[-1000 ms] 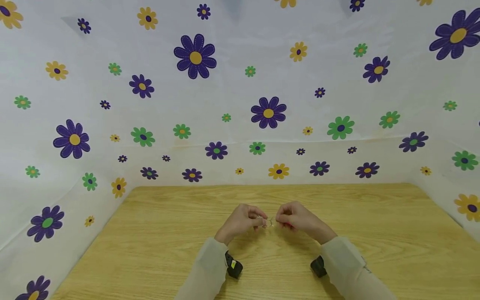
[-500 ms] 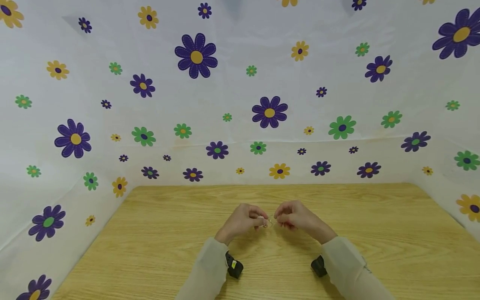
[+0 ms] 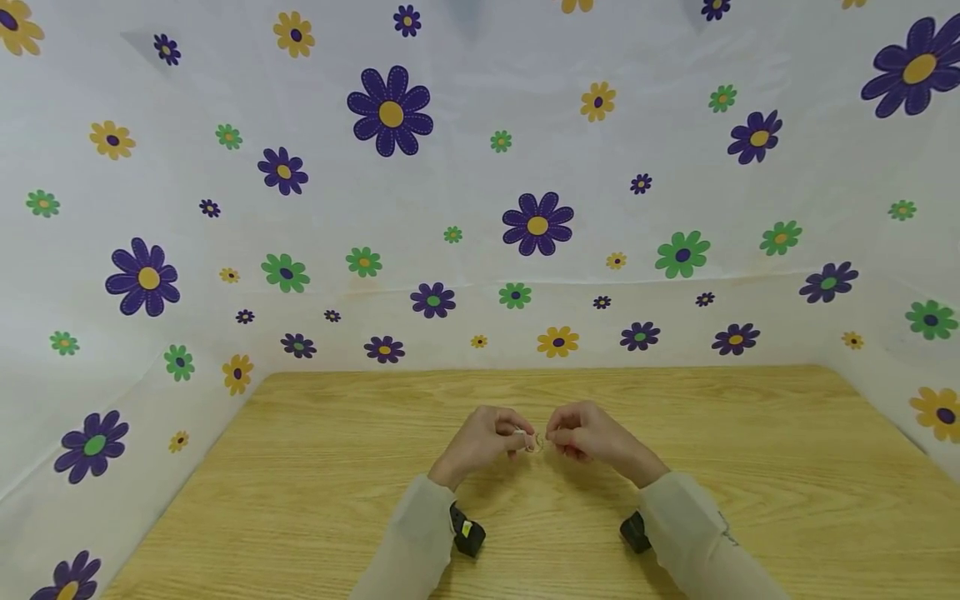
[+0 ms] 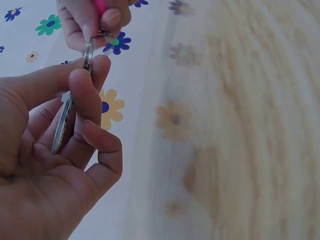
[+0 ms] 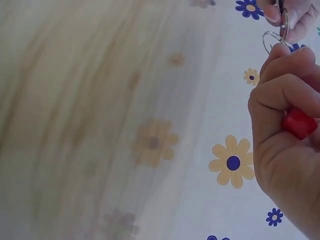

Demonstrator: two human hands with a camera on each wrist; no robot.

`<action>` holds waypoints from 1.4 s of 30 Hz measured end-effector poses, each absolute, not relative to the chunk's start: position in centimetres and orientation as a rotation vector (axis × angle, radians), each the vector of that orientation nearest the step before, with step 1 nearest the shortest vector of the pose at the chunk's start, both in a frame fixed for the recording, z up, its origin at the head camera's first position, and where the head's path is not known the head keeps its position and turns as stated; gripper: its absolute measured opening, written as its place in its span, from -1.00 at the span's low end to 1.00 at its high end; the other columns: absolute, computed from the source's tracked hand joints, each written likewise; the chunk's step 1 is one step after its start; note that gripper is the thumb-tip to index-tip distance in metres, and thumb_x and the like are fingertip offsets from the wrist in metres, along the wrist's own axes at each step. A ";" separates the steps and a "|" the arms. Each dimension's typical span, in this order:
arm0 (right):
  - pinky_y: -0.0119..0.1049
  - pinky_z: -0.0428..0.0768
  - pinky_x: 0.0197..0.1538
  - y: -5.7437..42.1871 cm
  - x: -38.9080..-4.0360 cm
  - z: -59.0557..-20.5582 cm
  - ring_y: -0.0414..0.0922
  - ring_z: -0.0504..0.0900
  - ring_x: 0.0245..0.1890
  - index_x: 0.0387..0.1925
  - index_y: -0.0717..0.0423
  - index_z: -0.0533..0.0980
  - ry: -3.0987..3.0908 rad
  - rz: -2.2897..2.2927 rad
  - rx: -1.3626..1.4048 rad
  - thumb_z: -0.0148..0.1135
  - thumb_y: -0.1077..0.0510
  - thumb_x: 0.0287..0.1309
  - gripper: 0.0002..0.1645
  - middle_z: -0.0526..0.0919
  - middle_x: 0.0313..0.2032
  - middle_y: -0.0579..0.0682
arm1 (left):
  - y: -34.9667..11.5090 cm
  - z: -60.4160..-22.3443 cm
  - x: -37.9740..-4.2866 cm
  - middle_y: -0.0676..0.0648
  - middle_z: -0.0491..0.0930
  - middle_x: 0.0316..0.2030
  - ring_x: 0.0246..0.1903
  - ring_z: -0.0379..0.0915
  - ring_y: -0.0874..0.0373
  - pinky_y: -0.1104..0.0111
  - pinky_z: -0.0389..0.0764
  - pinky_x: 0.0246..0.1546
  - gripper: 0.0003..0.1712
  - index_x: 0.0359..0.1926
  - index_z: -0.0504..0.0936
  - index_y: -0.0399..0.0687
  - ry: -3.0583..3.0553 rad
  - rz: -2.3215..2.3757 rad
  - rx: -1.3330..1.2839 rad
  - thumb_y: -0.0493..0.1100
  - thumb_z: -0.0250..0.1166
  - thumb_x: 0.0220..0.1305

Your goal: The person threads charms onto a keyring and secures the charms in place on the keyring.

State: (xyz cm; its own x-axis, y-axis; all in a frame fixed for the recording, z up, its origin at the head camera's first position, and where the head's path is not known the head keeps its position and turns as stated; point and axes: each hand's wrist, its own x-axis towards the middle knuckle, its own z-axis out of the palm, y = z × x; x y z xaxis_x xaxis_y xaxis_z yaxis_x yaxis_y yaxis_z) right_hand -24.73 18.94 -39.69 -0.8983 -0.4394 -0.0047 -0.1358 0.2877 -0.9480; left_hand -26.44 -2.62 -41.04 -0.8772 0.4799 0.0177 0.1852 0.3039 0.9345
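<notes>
Over the middle of the table, my left hand [image 3: 486, 439] pinches a metal key [image 4: 62, 124] near its head between thumb and forefinger, its blade pointing back toward the palm. A metal split ring [image 4: 89, 54] sticks out past those fingertips. Facing it, my right hand [image 3: 592, 435] has a small red piece [image 5: 299, 124] tucked in its curled fingers, while the thumb and forefinger pinch at a thin wire ring [image 5: 271, 33]. In the right wrist view the two rings overlap, and the fingertips of both hands are close together. Most of the red piece is hidden by fingers.
Wood-grain table [image 3: 337, 467] spreads beneath both hands. White cloth [image 3: 457, 167] printed with flowers encloses the back and sides. A small black wrist camera [image 3: 468, 533] hangs below the left cuff, another black camera [image 3: 636, 532] below the right.
My right hand has come slightly left, narrowing the gap to the left hand. The red piece, visible under the right fingers in the earliest head view, is hidden there now.
</notes>
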 end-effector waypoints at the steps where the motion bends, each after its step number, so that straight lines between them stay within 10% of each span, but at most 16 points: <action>1: -0.41 0.30 -0.60 18.9 -24.7 -39.7 -0.22 0.38 -0.67 -0.25 0.49 0.54 2.286 -1.671 -0.507 0.13 0.36 0.39 -0.83 0.56 -0.56 0.02 | -2.6 -41.1 -26.5 -0.20 0.74 -0.42 -0.55 0.53 0.05 0.36 0.46 -0.40 -0.92 -0.22 0.72 -0.26 2.304 1.603 0.613 -0.35 0.30 0.38; 42: -0.41 0.37 -0.54 19.7 -24.9 -39.9 -0.18 0.50 -0.59 -0.16 0.47 0.47 2.258 -1.671 -0.491 0.07 0.36 0.43 -0.85 0.66 -0.45 0.08 | -2.7 -41.4 -26.5 -0.15 0.75 -0.35 -0.47 0.62 -0.06 0.27 0.61 -0.33 -0.89 -0.16 0.70 -0.30 2.261 1.591 0.698 -0.36 0.26 0.41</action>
State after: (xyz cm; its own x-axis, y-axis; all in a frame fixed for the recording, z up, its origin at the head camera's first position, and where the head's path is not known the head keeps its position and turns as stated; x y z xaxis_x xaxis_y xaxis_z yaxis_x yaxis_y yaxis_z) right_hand -24.93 19.68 -39.88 -0.9002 -0.4344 -0.0289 -0.0994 0.2697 -0.9578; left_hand -26.49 -2.73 -41.41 -0.8408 0.5399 0.0407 0.2206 0.2729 0.9364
